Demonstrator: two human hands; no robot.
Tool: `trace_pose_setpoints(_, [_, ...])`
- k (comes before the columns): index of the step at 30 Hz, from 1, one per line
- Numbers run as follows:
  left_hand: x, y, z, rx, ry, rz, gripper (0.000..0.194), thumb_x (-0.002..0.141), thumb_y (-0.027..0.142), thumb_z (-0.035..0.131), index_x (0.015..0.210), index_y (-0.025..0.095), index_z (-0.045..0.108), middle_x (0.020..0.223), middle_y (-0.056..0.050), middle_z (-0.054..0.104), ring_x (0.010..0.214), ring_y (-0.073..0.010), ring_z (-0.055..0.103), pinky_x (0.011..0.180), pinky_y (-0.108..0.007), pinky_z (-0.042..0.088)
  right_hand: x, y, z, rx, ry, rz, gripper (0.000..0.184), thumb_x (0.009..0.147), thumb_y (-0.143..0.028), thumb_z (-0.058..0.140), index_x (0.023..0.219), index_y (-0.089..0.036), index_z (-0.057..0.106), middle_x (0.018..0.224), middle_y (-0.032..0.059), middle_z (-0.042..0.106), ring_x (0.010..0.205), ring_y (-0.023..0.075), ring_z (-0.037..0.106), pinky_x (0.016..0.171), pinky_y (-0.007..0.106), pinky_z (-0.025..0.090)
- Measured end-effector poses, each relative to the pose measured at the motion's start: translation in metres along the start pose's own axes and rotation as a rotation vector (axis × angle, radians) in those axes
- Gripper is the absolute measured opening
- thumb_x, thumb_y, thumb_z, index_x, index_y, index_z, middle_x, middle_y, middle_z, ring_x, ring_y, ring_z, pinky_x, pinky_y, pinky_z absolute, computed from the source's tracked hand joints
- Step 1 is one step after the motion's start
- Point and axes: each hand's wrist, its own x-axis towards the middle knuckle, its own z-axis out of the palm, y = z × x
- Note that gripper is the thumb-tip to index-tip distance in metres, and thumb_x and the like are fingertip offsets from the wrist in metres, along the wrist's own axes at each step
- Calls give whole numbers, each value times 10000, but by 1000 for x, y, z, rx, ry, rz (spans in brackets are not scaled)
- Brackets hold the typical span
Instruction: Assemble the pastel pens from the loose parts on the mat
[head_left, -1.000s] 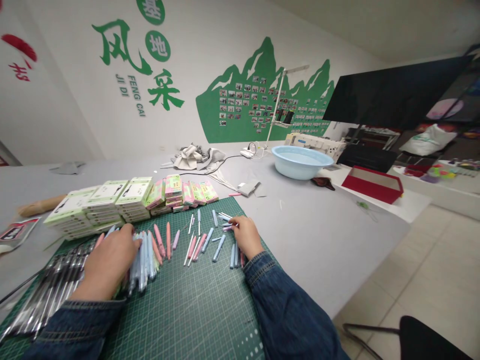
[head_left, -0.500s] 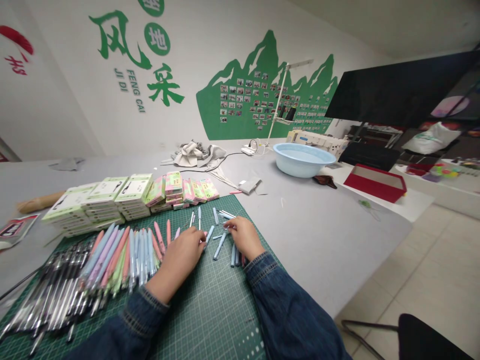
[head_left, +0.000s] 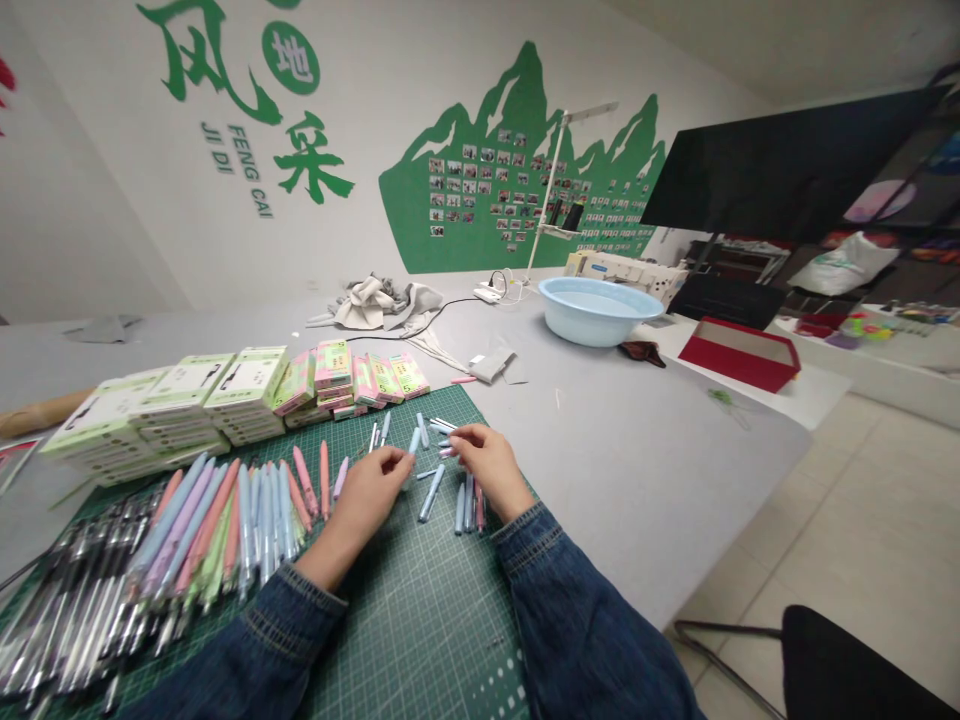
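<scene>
"Two hands near the middle of the frame: what has each got?"

"My left hand (head_left: pixel 373 488) has thumb and fingertips drawn together on the lower end of a blue barrel (head_left: pixel 414 440), just left of centre. My right hand (head_left: pixel 487 462), just right of centre, bends over some thin loose pieces (head_left: pixel 442 427); whether it pinches one, I can't tell."

"What could go wrong from there?"

"A slip, I'd say. I seem to have only one end of the barrel, so too light a squeeze, or a bump from my other fingers, could twist it out. The loose blue tube (head_left: pixel 430 494) below looks round, so a brushed knuckle could roll it across the green mat (head_left: pixel 409 620). And my left sleeve (head_left: pixel 255 650) lies close to the row of pens (head_left: pixel 268 520) at lower left; a careless drag could skew them."

"Which way does the barrel point?"

"Its long axis runs up the frame, leaning a little right, free end towards the top edge. The loose tube leans much the same way; the bundle (head_left: pixel 469 505) below my right hand runs nearly straight up."
</scene>
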Motion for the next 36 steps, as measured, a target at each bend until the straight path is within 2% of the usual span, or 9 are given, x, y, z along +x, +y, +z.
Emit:
trace_pose_setpoints(3, [-5,9,8,-211,-54,69,348,819,465,471,793,167,648,723,-22,646,684,-173,567,620,-263,391,-7,-2,13,299,-169,89,243,664,-314,696,831,-138,674,621,-10,613,509,93,485,499,226,345])
trace_pose_setpoints(6, [-10,15,14,-305,-99,85,333,800,457,504,796,160,657,722,-24,646,679,-171,564,606,-256,393,-10,-2,17,381,-165,147,226,602,-289,737,725,-117,660,564,-30,567,483,69,448,497,216,333])
trace_pose_setpoints(9, [-6,10,8,-374,-107,45,347,800,468,499,823,167,671,703,-17,644,631,-159,558,578,-248,398,-10,-4,15,454,-124,191,244,585,-288,744,729,-114,652,617,-6,610,546,85,517,563,225,398])
trace_pose_setpoints(13, [11,-13,-23,-321,110,-51,354,792,472,487,858,178,672,698,-15,654,602,-158,564,560,-247,398,-11,-10,13,506,-53,198,266,618,-318,723,767,-132,605,717,53,682,665,136,607,645,264,468])
trace_pose_setpoints(15, [20,-24,-44,-201,255,-82,325,778,449,502,862,182,668,720,-20,669,631,-169,582,588,-256,406,-12,-12,14,524,-62,208,278,644,-343,706,789,-152,567,732,63,694,679,163,629,657,308,498])
trace_pose_setpoints(17, [28,-31,-62,-33,304,-104,278,758,408,529,866,197,674,801,-25,698,722,-187,615,643,-262,411,-13,-13,14,554,-70,207,288,654,-353,704,804,-168,544,711,44,686,674,175,638,685,359,524])
trace_pose_setpoints(22, [40,-35,-76,311,113,-89,210,741,352,543,800,219,694,867,-36,721,812,-208,632,676,-268,394,-12,-12,14,589,-44,157,314,664,-326,712,904,-158,599,684,7,647,701,156,628,764,386,538])
trace_pose_setpoints(30, [45,-43,-48,538,-51,-166,147,685,313,582,720,228,697,874,-79,721,857,-240,632,653,-276,400,-12,-13,12,580,-41,93,275,682,-296,721,911,-166,641,693,-4,631,687,136,624,753,340,534])
trace_pose_setpoints(36, [46,-44,-42,587,-90,-145,147,680,312,581,712,232,699,886,-94,718,882,-265,632,709,-311,419,-13,-16,10,667,-48,150,278,658,-239,752,885,-172,606,693,-9,636,699,148,639,777,386,544])
